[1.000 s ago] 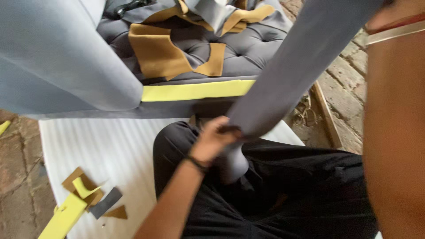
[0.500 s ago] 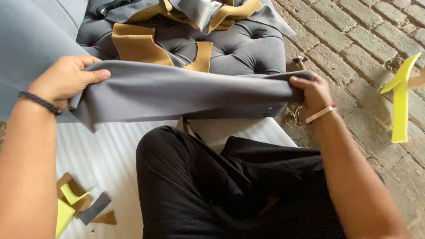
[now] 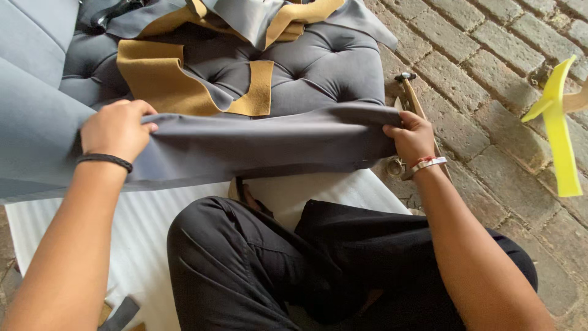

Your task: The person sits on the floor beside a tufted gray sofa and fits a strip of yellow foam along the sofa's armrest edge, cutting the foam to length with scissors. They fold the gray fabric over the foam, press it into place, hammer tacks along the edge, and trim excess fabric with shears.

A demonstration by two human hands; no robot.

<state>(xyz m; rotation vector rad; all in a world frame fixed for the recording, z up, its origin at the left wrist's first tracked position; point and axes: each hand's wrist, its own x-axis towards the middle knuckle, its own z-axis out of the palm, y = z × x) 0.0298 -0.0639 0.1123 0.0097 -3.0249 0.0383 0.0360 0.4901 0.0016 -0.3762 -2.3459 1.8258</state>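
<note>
Your left hand (image 3: 116, 129) and right hand (image 3: 411, 136) are each closed on an end of the long grey fabric strip (image 3: 263, 144), stretched left to right (long axis level) along the front edge of the tufted grey cushion (image 3: 318, 67).

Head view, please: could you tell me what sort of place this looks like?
Probably an upholstery workshop on an outdoor brick floor. Both hands, left and right, stretch grey fabric over a tufted cushion; fabric offcuts and a hammer lie nearby.
</note>
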